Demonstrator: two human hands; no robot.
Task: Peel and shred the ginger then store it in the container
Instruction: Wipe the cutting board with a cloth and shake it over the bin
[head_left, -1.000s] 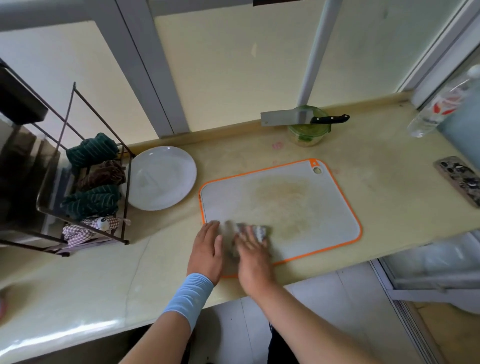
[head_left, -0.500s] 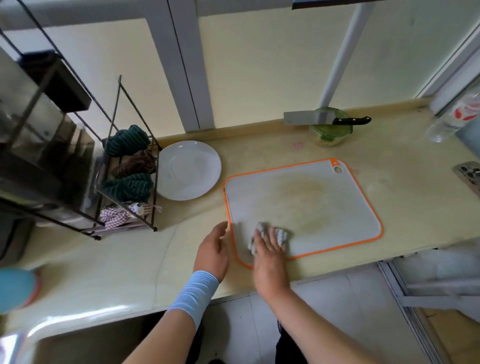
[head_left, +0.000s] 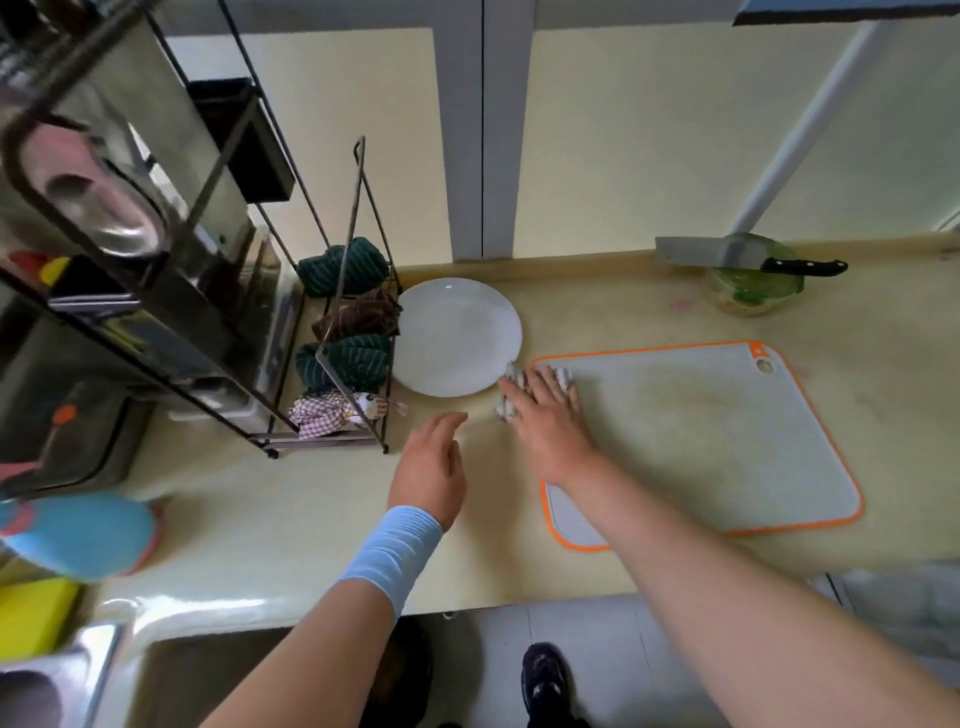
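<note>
fingers of my right hand lie straight and spread, pressed flat on a crumpled pale cloth. they curl round nothing, and bits of the cloth show past the fingertips and on the thumb side. my left hand, with a light blue band on the wrist, is just to the left of them, fingers loose and a little bent, holding nothing. i cannot tell whether it touches the surface below.

under both hands runs the pale yellow counter. well left of my fingers a dark wire rack stands on it, with rolled towels stacked on its near side. the grey cutting board with the orange rim spreads to the right of my fingers, which sit with the cloth on its far left corner. the white plate lies just beyond and left of the fingertips, and the cloth reaches its rim.

far to the right of my fingers, by the back wall, a cleaver with a black handle lies flat across the container. it is a round glass one with a green lid, well apart from both hands. something pale shows through its wall, but i cannot tell whether it is the ginger.
</note>
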